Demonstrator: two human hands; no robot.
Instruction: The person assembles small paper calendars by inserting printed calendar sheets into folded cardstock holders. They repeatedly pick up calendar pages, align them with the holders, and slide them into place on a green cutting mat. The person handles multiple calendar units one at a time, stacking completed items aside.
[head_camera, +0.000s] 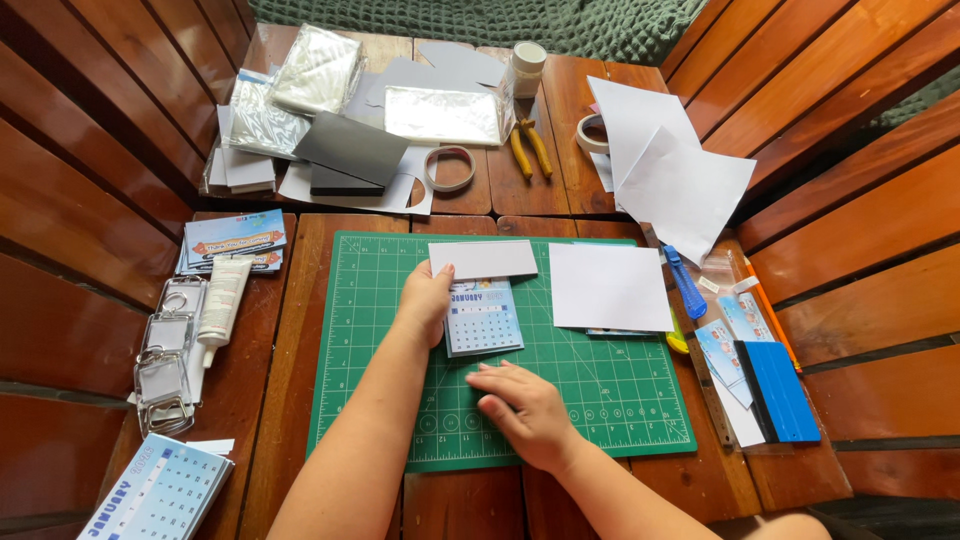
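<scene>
Holding: left hand (425, 298) pinches the small calendar card (483, 316) at its left edge, fingers curled, thumb on top.
Right hand (525, 408): flat, fingers spread, palm down on the green cutting mat (640, 400), just near of the card, holding nothing.
Card: mid-mat, white strip (483, 259) touching its far edge.
Right of it: white sheet (608, 287).

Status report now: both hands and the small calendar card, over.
Left hand pinching grey card. Right hand flat on green mat. Calendar card between, unobstructed.

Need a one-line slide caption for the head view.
Left hand lifts a grey card above a small calendar card; right hand rests on green cutting mat.
</scene>
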